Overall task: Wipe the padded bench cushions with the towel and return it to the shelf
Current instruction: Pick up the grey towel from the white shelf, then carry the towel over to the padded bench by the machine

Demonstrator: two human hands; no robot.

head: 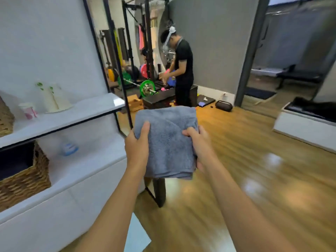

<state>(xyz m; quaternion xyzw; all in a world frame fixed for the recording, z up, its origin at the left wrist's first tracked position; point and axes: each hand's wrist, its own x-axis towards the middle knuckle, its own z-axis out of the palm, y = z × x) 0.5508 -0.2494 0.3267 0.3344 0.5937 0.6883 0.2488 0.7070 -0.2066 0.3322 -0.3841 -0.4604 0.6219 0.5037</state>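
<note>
1. the folded grey towel (167, 142) is held in the air in front of the person, above the wooden floor (254, 160). it is just to the right of the white shelf (63, 115) and does not touch it.
2. the left hand (137, 142) grasps the towel's left edge, with the thumb lying on top.
3. the right hand (201, 144) grasps the right edge, thumb on top and fingers curled beneath.
4. a blurred pink and white cup (30, 110) stands on the shelf, and a wicker basket (23, 177) sits in the compartment below.
5. farther back, another person (181, 70) in black bends over beside a barbell with a green plate (147, 88). a black bench (298, 74) stands in the room beyond the doorway at right.
</note>
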